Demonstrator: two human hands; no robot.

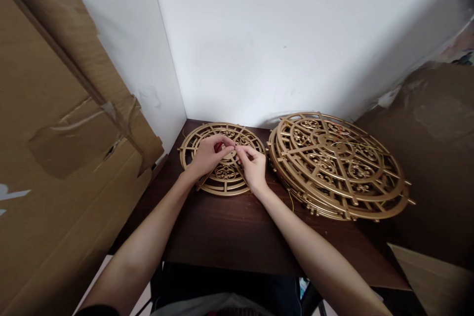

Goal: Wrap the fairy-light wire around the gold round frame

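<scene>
Lying flat on the dark brown wooden desk (229, 237), the round gold openwork disc with scrolled ornament (225, 174) is placed directly before the person, near the white wall panel (259, 44); by this position it is presumably kept steady without being gripped, so that both hands are left free. Whether a second layer lies beneath it cannot be told. The left hand (207, 155) is arched over the centre of the disc, its thumb and forefinger brought close, and a small red object (218, 147) is held within its curl; the object's shape is largely hidden. The right hand (255, 170) is half curled, its thumb and forefinger pressed together beside the left fingertips; what is pinched there is too small to be told. To the right, the tilted stack of larger-looking gold openwork discs (326, 142) is set beside the working place, probably to be kept within reach.
</scene>
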